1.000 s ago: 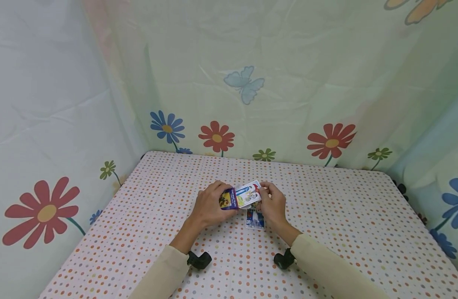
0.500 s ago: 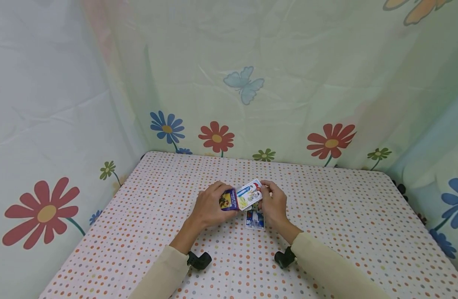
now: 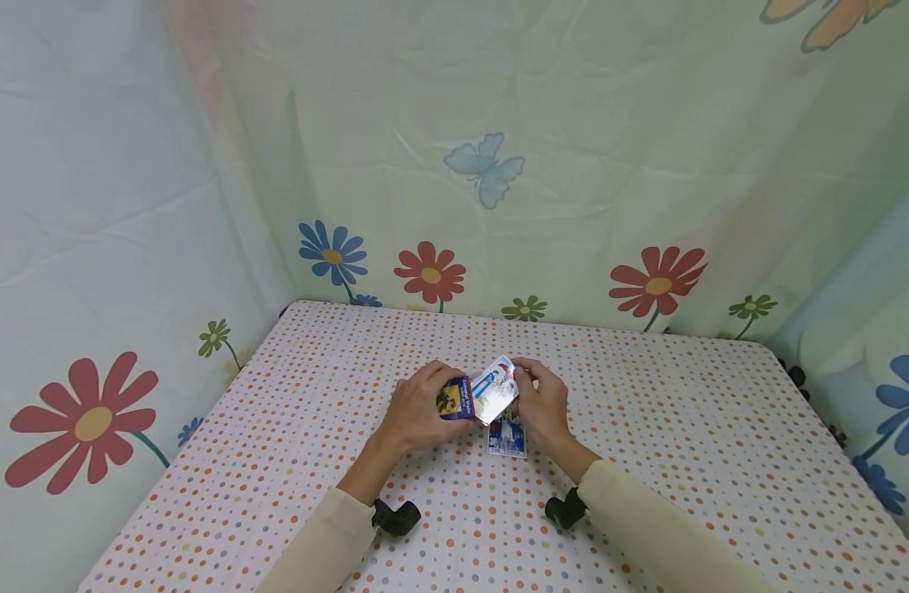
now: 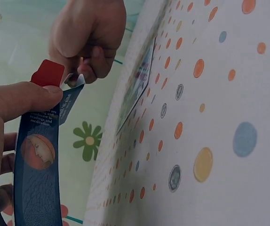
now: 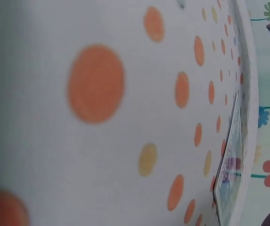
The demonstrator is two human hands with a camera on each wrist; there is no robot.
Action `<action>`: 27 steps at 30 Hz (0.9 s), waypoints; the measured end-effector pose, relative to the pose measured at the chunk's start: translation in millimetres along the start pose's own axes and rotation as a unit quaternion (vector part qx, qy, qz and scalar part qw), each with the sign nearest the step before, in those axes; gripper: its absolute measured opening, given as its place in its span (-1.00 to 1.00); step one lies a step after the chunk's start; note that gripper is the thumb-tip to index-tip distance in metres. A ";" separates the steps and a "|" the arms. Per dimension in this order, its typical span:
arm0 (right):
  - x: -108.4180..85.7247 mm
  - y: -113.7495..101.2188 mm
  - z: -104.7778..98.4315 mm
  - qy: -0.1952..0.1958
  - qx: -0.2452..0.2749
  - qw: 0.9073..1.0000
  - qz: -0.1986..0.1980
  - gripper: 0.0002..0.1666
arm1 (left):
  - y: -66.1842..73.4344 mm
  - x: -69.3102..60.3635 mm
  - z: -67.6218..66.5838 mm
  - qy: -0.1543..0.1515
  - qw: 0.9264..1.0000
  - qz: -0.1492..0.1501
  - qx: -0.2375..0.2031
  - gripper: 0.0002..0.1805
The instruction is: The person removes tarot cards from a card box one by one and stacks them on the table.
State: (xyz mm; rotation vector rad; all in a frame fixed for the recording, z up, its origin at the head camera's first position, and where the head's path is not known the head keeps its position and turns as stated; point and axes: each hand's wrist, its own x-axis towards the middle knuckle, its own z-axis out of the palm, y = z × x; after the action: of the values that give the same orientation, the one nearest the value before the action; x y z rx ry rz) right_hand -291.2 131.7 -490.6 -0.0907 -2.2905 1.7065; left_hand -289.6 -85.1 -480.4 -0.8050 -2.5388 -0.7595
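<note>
In the head view my left hand grips a small purple and yellow card box at the middle of the table. My right hand pinches the upper right edge of a white picture card, tilted at the box's right end. Below it, a blue picture card lies on the cloth, its top partly covered. The left wrist view shows the left thumb on the dark blue box, which has a red flap lifted. Only slivers of the right hand enter the right wrist view.
A white cloth with coloured dots covers the table. Curtains printed with flowers and a butterfly hang behind it and at both sides. A black wrist device shows under the left wrist, another under the right.
The white card has turned steeper, its lower end swinging down, and its surface now catches glare. Both hands have stayed nearly in place, and the blue card on the cloth has not moved.
</note>
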 end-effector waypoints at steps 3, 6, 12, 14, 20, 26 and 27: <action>1.3 0.6 0.5 -0.003 -0.004 1.000 -0.003 -0.67 | 0.1 0.2 0.2 0.003 1.000 0.005 -0.004 -0.24; 1.8 0.6 1.2 -0.005 -0.014 1.000 -0.006 -0.67 | 0.1 0.4 0.3 0.004 1.000 0.009 -0.004 -0.24; 2.6 1.5 3.5 -0.001 -0.032 0.999 -0.010 -0.67 | 0.1 0.1 0.3 -0.004 1.000 0.009 0.003 -0.24; 2.7 1.8 4.6 0.001 -0.035 0.999 -0.008 -0.67 | 0.3 -0.1 0.1 -0.006 1.000 0.009 0.007 -0.24; 2.6 2.4 7.1 0.009 -0.030 0.999 0.009 -0.69 | 0.9 -0.5 -0.3 -0.010 1.000 0.006 0.005 -0.24; 0.0 1.0 8.6 0.006 -0.012 1.000 0.010 -0.68 | 0.6 -0.5 -0.1 -0.010 1.000 0.004 0.003 -0.23; -0.6 0.5 8.8 0.006 -0.011 1.000 0.010 -0.66 | 0.5 -0.3 -0.1 -0.009 1.000 0.005 0.004 -0.23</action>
State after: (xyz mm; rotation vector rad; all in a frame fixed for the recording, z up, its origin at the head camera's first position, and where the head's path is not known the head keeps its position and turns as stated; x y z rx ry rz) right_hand -293.0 123.6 -493.5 -0.1275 -2.3086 1.6854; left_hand -289.0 -84.9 -480.3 -0.8254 -2.5491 -0.7410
